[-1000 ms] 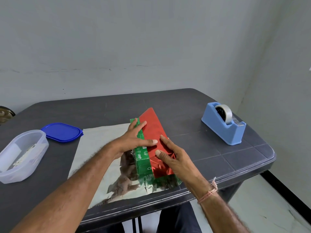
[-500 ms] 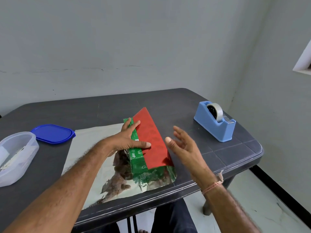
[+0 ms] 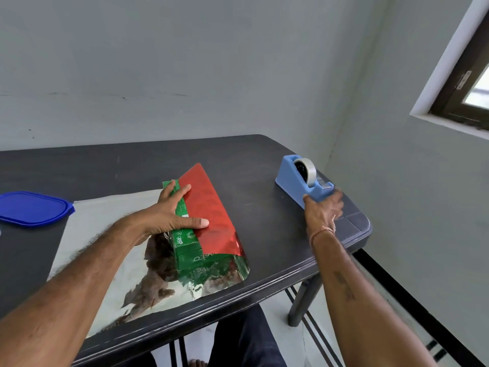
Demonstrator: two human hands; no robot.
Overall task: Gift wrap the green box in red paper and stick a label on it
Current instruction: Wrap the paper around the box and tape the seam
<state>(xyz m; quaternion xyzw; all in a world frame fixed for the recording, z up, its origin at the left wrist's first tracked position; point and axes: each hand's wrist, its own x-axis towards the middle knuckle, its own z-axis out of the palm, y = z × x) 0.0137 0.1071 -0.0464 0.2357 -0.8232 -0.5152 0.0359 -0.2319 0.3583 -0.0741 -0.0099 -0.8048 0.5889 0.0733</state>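
The green box (image 3: 185, 245) lies on the silver back of the wrapping sheet (image 3: 113, 250), near the table's front edge. A flap of red paper (image 3: 209, 207) is folded over the box's right half. My left hand (image 3: 172, 210) lies flat on the box, with the thumb pinning the red flap's edge. My right hand (image 3: 322, 210) is at the near end of the blue tape dispenser (image 3: 301, 181) on the right, fingers touching its base by the cutter. It is blurred, so its grip is unclear.
A blue lid (image 3: 31, 207) lies at the left on the dark table (image 3: 264, 234). The table's right corner is just past the dispenser. A window (image 3: 465, 75) is in the right wall. My legs show under the front edge.
My right hand left the red flap and swung right to the tape dispenser. The left hand stayed pressing the box. The view turned right, so the clear tub went out of view.
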